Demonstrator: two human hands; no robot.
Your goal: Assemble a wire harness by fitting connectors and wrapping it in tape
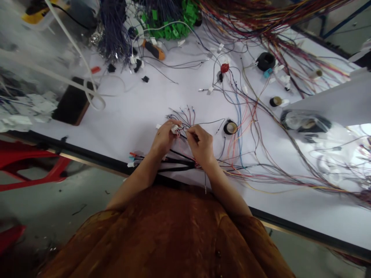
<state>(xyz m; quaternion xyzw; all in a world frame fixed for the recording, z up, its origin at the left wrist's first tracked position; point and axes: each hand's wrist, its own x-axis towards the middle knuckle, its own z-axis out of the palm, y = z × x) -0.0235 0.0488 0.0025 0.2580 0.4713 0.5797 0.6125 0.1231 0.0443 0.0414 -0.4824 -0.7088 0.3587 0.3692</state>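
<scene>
Near the front edge of the white table [130, 116], my left hand [164, 138] is closed around a small white connector [174, 129]. Just right of it, my right hand [201, 144] is pinched at a thin wire by the connector. Several loose wires with metal terminals [188, 112] fan out beyond my fingers. Black sleeved cables [176, 162] run below both hands, toward orange, blue and white connectors [131, 159] at the left. The tips of my right fingers partly hide the wire.
A tape roll [230, 127] stands right of my hands, with long wires [275, 170] running to the right. A dark block [72, 101] lies left. Green connectors [174, 27], an orange-black tool [155, 50] and black tape [266, 61] are farther back. A red stool [34, 170] stands front left.
</scene>
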